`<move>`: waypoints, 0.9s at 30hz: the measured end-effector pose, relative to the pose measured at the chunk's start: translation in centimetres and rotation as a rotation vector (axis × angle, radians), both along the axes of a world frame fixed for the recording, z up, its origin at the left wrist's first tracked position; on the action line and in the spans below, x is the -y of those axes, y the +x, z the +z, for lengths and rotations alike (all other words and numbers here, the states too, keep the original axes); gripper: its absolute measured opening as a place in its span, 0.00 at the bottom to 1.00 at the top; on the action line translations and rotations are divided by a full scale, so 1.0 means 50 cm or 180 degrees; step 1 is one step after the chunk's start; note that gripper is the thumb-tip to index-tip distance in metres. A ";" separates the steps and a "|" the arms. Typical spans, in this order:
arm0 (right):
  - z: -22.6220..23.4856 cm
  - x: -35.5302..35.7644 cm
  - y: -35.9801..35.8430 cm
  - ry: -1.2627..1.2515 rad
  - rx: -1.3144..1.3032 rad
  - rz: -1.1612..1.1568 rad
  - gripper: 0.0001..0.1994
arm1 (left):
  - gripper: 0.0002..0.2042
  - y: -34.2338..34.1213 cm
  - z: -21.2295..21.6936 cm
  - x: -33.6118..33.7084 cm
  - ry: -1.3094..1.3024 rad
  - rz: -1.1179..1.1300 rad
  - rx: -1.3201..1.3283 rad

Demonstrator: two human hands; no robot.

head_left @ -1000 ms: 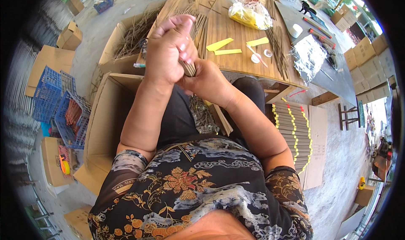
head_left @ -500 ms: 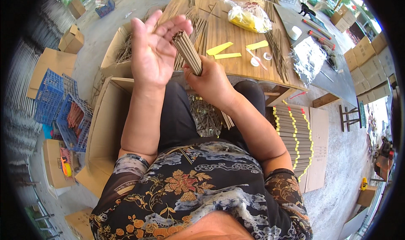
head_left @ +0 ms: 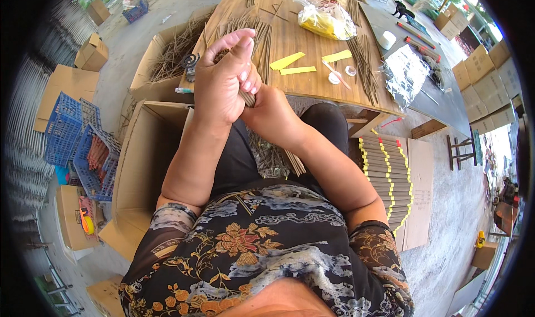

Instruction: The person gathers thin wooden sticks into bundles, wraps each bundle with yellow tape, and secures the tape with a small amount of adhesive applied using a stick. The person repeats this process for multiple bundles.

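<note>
A: ok so what are the hands up to?

B: Left hand (head_left: 225, 83), just above and left of centre, has its fingers curled round the upper end of a bundle of thin brown sticks (head_left: 247, 98). Right hand (head_left: 273, 115) grips the same bundle lower down, right up against the left.

A: so where's the bundle exactly?

B: Upper middle of the frame, slanting, lower end poking out below the right hand near the centre. Mostly hidden by the fingers tbh.

A: and around that?

B: Wooden table (head_left: 306, 87) across the upper middle, with yellow strips (head_left: 298, 70), loose brown sticks (head_left: 366, 74) and a clear plastic bag (head_left: 327, 22) with something yellow inside. Open cardboard box (head_left: 147, 155) left of centre, another carton full of sticks (head_left: 178, 52) upper left.

A: edges?

B: Blue plastic crates (head_left: 67, 130) far left. Right of centre, a stack of brown rods with yellow bands (head_left: 379, 177), beside a flat cardboard sheet (head_left: 419, 191).
</note>
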State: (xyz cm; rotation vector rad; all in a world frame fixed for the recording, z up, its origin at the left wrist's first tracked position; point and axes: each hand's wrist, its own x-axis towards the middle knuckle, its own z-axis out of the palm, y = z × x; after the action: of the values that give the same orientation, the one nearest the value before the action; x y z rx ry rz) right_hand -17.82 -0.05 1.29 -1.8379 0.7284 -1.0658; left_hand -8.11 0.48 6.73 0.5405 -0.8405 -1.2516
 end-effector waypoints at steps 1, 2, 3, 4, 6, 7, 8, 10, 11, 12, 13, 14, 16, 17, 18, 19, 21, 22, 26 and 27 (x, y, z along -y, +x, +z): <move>-0.002 0.000 0.004 -0.0092 0.0070 -0.0214 0.12 | 0.13 -0.004 -0.002 0.007 0.0032 0.0156 0.0049; 0.003 0.005 0.004 -0.0279 -0.0051 -0.0365 0.13 | 0.13 -0.012 0.003 0.014 0.0061 0.0470 0.0061; 0.011 0.010 0.005 -0.0468 -0.0171 -0.0516 0.14 | 0.13 -0.015 0.003 0.017 0.0020 0.0588 0.0074; 0.018 0.013 0.004 -0.0657 -0.0290 -0.0667 0.14 | 0.14 -0.017 0.003 0.019 -0.0021 0.0706 0.0087; 0.025 0.006 -0.002 -0.0656 -0.0492 -0.0800 0.12 | 0.16 -0.019 0.006 0.022 -0.0362 0.0972 0.0163; 0.027 0.004 -0.004 -0.0654 -0.0593 -0.0866 0.11 | 0.16 -0.017 0.012 0.023 -0.0477 0.0945 0.0123; 0.026 0.004 -0.005 -0.0642 -0.0531 -0.0879 0.10 | 0.17 -0.014 0.019 0.023 -0.0580 0.0907 0.0082; 0.025 0.004 -0.005 -0.0617 -0.0405 -0.0903 0.08 | 0.21 -0.002 0.027 0.022 -0.0879 0.0663 0.0392; 0.029 0.001 -0.008 -0.0550 -0.0334 -0.0843 0.08 | 0.22 0.000 0.037 0.020 -0.0966 0.0580 0.0196; 0.037 -0.002 -0.014 -0.0484 -0.0261 -0.0782 0.07 | 0.23 0.001 0.053 0.016 -0.1052 0.0497 0.0000; 0.042 -0.003 -0.018 -0.0418 -0.0188 -0.0721 0.07 | 0.24 0.005 0.061 0.014 -0.1137 0.0414 -0.0195; 0.043 -0.001 -0.021 -0.0149 -0.0065 -0.0671 0.07 | 0.33 0.024 0.054 0.017 -0.1052 0.0368 0.0162; 0.047 0.004 -0.027 0.0386 0.0185 -0.0565 0.06 | 0.36 0.021 0.021 0.013 -0.0970 0.0606 0.1137; 0.043 0.009 -0.033 0.0246 0.0258 -0.0521 0.06 | 0.37 0.020 -0.004 0.011 -0.0931 0.0714 0.1613; 0.038 0.009 -0.037 0.0120 0.0341 -0.0436 0.06 | 0.37 0.019 -0.028 -0.003 -0.0644 0.0459 0.2132; 0.035 0.009 -0.037 -0.0005 0.0425 -0.0351 0.06 | 0.34 0.009 -0.042 -0.013 -0.0448 0.0140 0.2087; 0.035 0.003 -0.033 -0.0037 0.0361 -0.0216 0.06 | 0.26 -0.007 -0.054 -0.018 -0.0220 0.0462 0.2512; 0.028 0.000 -0.031 -0.0135 0.0325 -0.0174 0.06 | 0.23 -0.011 -0.055 -0.017 -0.0172 0.0498 0.2369; 0.022 -0.007 -0.033 -0.0062 0.0081 -0.0220 0.07 | 0.15 -0.037 -0.035 -0.013 -0.0137 0.0558 0.1646; 0.027 -0.009 -0.036 0.0016 -0.0029 -0.0258 0.07 | 0.15 -0.039 -0.030 -0.015 -0.0146 0.0562 0.1438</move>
State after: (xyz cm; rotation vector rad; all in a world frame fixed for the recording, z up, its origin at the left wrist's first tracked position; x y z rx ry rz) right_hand -19.62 0.40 2.64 -1.8232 0.8163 -1.1072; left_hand -10.08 1.24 5.25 0.8596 -1.1672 -0.9578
